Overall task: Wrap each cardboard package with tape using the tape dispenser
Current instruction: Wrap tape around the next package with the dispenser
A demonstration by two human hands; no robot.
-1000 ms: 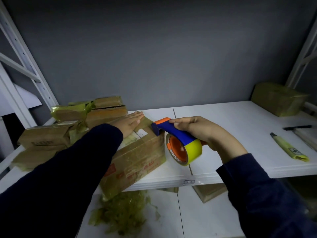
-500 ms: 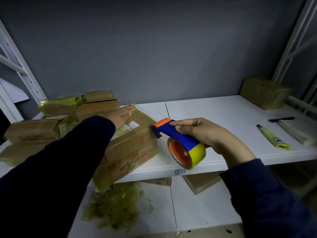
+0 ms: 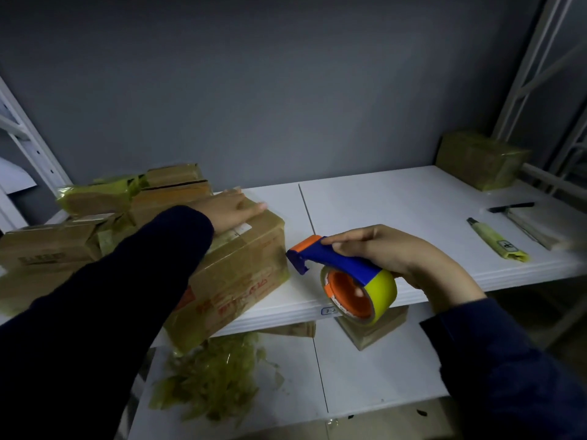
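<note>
**Observed.** The left hand (image 3: 233, 209) lies flat with fingers straight, pressing on the top face of the cardboard package (image 3: 241, 265). The package sits at the front of the white shelf (image 3: 397, 211), and its near corner appears to overhang the edge. The right hand (image 3: 390, 252) is curled round the blue handle of the tape dispenser (image 3: 336, 265). The cutter end hangs just beside the package's right face, apart from it. No free tape tail can be made out between cutter and cardboard.

**Assessment.** The step in hand is judged to be starting a band of tape on this package.

**Recommendations.**
- Set the cutter end squarely against the right face and press until the tail bites.
- Draw over the top in one straight line, with the yellow roll (image 3: 381, 287) in line with the pull to avoid creases.
- Bear down firmly with the left hand, since an overhanging package could pivot or slide, and move it out of the tape's path in good time.

**Risk.** The stacked packages (image 3: 171, 198) close behind-left leave little room for turning.
</note>
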